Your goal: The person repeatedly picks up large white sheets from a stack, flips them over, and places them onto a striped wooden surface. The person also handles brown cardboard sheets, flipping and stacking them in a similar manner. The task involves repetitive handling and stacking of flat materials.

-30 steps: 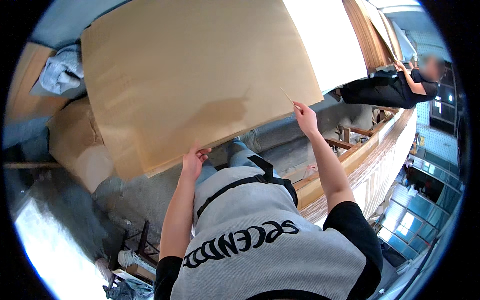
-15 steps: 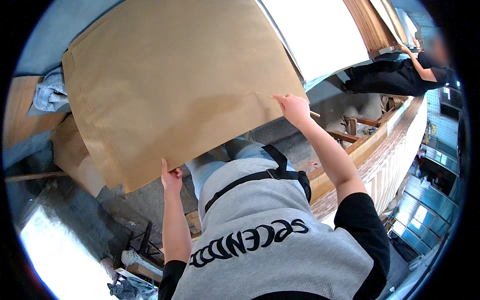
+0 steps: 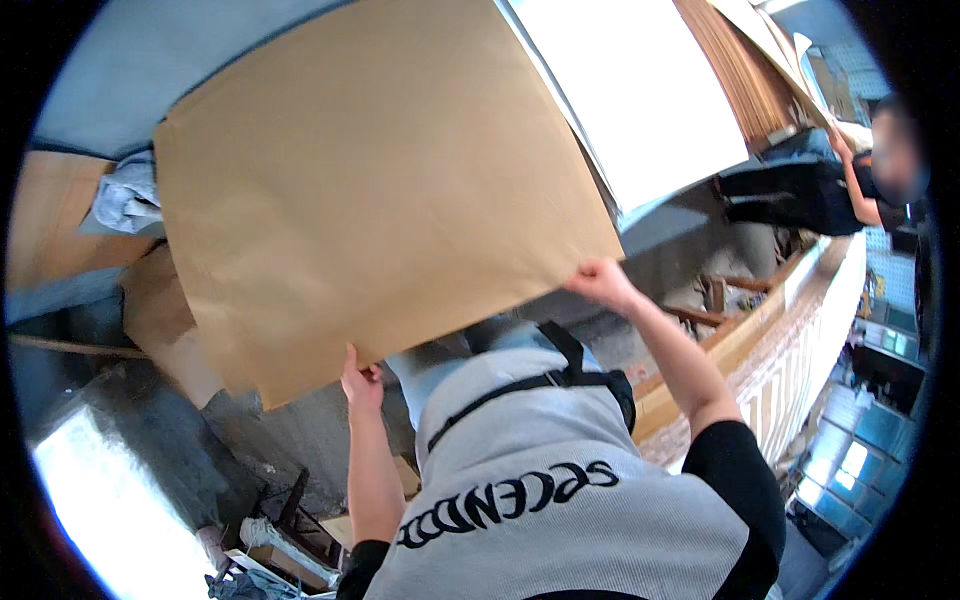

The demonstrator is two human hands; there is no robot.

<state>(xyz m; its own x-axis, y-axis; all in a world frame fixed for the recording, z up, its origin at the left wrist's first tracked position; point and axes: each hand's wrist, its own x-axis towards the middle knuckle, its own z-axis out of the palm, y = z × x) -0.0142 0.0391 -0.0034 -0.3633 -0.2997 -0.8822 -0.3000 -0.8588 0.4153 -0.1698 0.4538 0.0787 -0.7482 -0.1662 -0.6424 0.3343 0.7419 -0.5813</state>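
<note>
A large sheet of brown kraft paper spreads out in front of me, with its near edge just beyond my body. My right hand is closed on the near edge, close to the right corner. Farther left along that edge, my left hand pinches the paper, thumb on top and fingers curled beneath. Faint creases run from the right hand's grip. The paper hides whatever supports it.
White sheets lie right of the kraft paper, with a brown stack beyond. A person in black holds a sheet at the far right. A long wooden frame stands to my right. Grey cloth lies at left.
My right hand has come nearer, from above the paper to its near edge. The pale stick by that hand no longer shows. The whole view has shifted slightly.
</note>
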